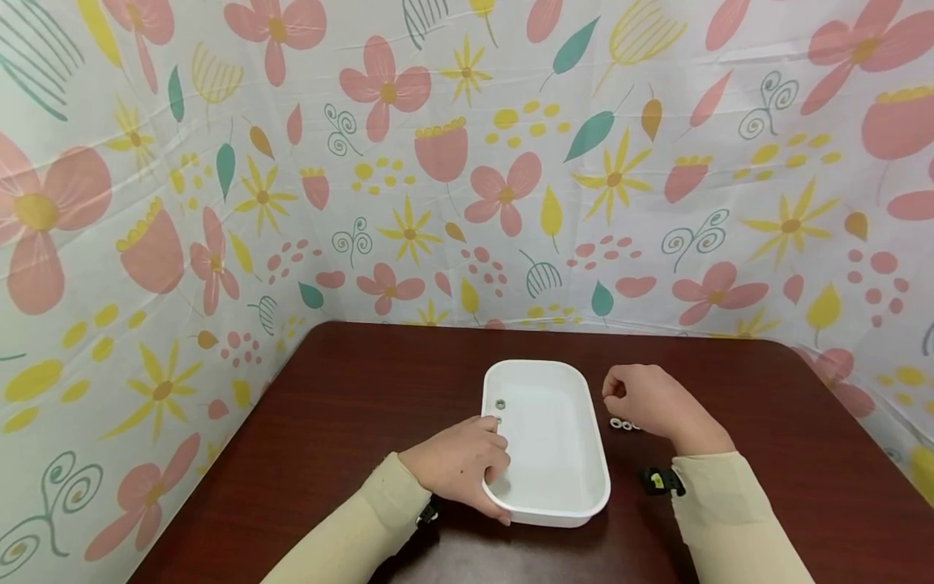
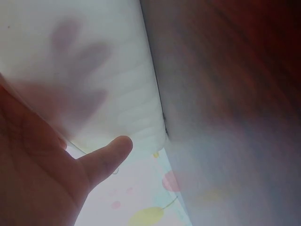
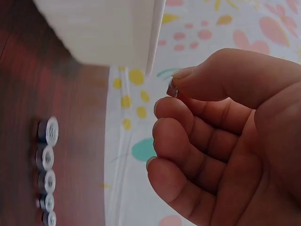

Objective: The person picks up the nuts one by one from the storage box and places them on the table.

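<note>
My left hand (image 1: 464,461) grips the near left side of a white rectangular tray (image 1: 600,454). Its fingers reach over the rim, and the thumb lies along the outside. Through the tray's wall, the left wrist view shows those fingers as dark shadows. Right of the tray, my right hand (image 1: 653,403) pinches a small silver nut-like ring (image 3: 172,88) between thumb and index finger, the other fingers curled. Inside the tray, a metal ring (image 1: 499,404) lies by the left wall, with a smaller one partly behind my left fingers.
Under my right hand stands a row of several silver rings (image 3: 46,157) on the dark wooden table (image 1: 379,381), graded in size and partly hidden in the head view. A flower-patterned cloth (image 1: 503,195) hangs behind the table and along its left side.
</note>
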The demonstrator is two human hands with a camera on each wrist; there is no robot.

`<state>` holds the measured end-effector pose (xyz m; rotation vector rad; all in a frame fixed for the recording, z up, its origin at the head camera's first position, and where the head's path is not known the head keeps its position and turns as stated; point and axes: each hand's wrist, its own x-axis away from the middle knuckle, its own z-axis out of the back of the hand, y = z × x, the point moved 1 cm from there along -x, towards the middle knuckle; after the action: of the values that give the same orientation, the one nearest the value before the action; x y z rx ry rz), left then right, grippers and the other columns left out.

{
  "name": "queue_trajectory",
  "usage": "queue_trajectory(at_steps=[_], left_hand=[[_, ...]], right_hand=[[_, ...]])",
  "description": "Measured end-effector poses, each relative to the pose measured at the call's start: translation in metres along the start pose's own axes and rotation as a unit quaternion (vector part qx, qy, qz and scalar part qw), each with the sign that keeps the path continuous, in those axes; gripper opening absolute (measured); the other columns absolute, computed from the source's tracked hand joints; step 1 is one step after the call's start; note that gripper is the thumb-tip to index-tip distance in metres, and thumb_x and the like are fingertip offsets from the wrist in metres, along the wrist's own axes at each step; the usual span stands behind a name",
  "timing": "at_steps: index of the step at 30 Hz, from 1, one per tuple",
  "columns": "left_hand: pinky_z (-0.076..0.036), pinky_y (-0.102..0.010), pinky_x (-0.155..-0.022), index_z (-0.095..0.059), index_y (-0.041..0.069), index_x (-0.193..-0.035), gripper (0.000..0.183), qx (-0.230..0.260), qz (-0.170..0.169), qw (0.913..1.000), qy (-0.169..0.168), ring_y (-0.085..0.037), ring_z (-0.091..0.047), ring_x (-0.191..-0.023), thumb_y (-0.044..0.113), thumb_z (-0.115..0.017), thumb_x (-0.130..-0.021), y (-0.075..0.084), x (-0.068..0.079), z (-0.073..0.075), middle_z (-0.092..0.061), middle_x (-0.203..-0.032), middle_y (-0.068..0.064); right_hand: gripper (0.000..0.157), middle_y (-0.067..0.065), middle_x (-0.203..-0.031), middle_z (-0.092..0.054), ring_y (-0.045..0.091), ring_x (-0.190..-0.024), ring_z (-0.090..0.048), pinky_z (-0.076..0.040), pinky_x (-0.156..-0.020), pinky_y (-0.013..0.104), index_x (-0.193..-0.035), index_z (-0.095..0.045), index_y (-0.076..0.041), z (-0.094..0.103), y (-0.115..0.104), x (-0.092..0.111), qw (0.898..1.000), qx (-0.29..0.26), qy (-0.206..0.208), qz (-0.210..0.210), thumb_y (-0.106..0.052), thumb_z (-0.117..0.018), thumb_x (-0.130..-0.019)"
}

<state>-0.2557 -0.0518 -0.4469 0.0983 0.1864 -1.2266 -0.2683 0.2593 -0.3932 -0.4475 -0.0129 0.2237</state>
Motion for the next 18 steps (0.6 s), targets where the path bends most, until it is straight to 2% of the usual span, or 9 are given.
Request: queue_trajectory(at_steps=[5, 12, 18], left_hand=[[-0.031, -0.018, -0.074, -0.042, 0.026, -0.058, 0.061, 0.009, 0.001, 1.0, -0.003, -0.007, -0.031, -0.074, 0.072, -0.08, -0.065, 0.001, 0.0, 0.001, -0.034, -0.063, 0.018], [-0.031, -0.018, -0.072, -0.041, 0.025, -0.057, 0.062, 0.004, -0.004, 1.0, 0.004, -0.007, -0.03, -0.073, 0.072, -0.08, -0.066, 0.002, 0.0, 0.002, -0.029, -0.064, 0.02], [-0.031, -0.018, -0.073, -0.042, 0.025, -0.057, 0.062, 0.013, 0.0, 0.9999, 0.002, -0.007, -0.03, -0.073, 0.072, -0.081, -0.065, 0.002, 0.0, 0.001, -0.028, -0.063, 0.02]], right_hand=[[0.004, -0.002, -0.073, -0.057, 0.016, -0.063, -0.051, -0.044, -0.061, 0.035, -0.085, -0.065, -0.015, 0.004, 0.014, 0.005, 1.0, -0.002, 0.005, 0.0, -0.013, -0.065, -0.089], [0.004, -0.001, -0.074, -0.057, 0.017, -0.065, -0.05, -0.042, -0.06, 0.036, -0.086, -0.064, -0.014, 0.009, 0.037, 0.01, 1.0, -0.001, 0.002, -0.005, -0.014, -0.066, -0.089], [0.004, -0.002, -0.077, -0.058, 0.017, -0.068, -0.051, -0.043, -0.062, 0.036, -0.086, -0.065, -0.013, 0.007, 0.059, 0.015, 1.0, 0.006, 0.0, -0.009, -0.015, -0.066, -0.09]])
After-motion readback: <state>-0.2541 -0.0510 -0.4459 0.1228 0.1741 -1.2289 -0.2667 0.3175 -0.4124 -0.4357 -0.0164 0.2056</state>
